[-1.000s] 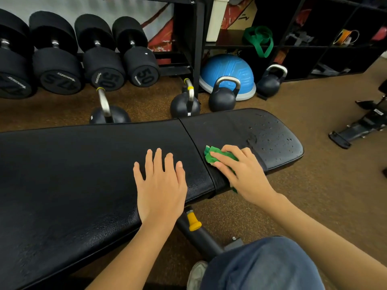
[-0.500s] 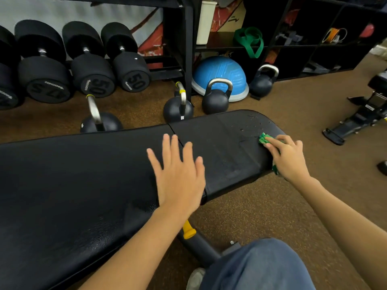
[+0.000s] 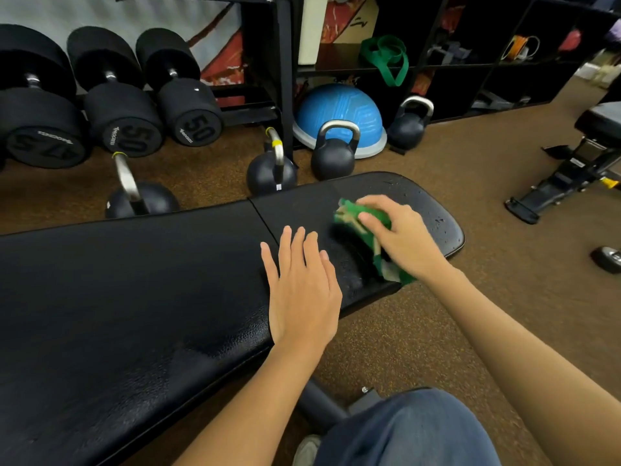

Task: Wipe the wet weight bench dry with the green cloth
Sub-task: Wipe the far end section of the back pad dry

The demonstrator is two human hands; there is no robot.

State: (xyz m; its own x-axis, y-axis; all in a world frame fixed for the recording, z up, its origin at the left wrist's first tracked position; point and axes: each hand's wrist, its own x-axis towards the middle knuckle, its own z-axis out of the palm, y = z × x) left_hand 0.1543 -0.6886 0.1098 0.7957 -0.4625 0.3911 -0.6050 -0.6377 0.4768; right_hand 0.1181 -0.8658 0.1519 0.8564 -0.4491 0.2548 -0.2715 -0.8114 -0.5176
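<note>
Black padded weight bench (image 3: 134, 297) on brown gym flooring (image 3: 470, 183). Left hand (image 3: 302, 294) flat on the pad, fingers straight and slightly spread. Right hand (image 3: 400, 237) just beyond it, curled over the blurred green cloth (image 3: 356, 216), droplets further right. Kettlebells (image 3: 332, 156) and dumbbells (image 3: 188, 109) lined up past the fingertips.
</note>
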